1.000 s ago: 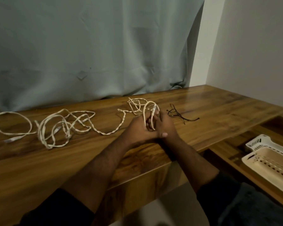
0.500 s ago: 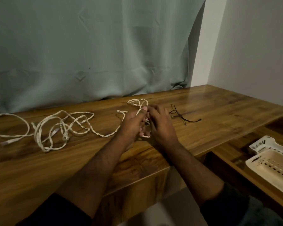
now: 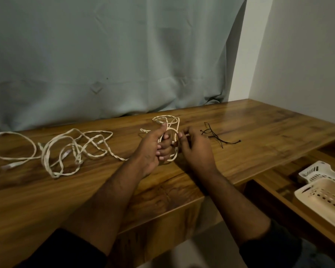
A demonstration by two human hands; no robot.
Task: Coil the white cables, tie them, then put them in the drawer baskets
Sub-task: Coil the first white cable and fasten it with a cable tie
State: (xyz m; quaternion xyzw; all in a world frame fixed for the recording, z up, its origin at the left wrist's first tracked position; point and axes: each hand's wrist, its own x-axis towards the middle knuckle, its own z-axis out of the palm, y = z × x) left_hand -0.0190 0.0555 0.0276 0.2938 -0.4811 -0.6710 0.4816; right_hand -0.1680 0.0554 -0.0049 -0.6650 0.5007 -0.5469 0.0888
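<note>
**Cable Coiling: Hand and Workpiece Positions**

The left hand (image 3: 151, 149) holds a small coil of white cable (image 3: 171, 144), with loops passing around its curled fingers and the thumb raised against the upper strand. The right hand (image 3: 196, 149) sits just beside the coil, fingers curled, its fingertips pinching the cable at the coil's right edge. Both hands work just over the bench (image 3: 259, 136), near its middle.

From the coil, a twisted run of the same cable leads left across the bench surface to a loose tangle of white cables (image 3: 72, 151). Several connector ends lie within the tangle, and one large open loop (image 3: 12, 146) extends toward the left edge of the bench.

Black ties (image 3: 215, 136) lie on the bench just right of the right hand, apart from it.

To the lower right, an open drawer (image 3: 275, 182) holds two white perforated baskets (image 3: 321, 200), one behind the other.

A pale curtain (image 3: 104, 55) hangs behind the bench; a plain wall (image 3: 298, 64) stands to the right.
</note>
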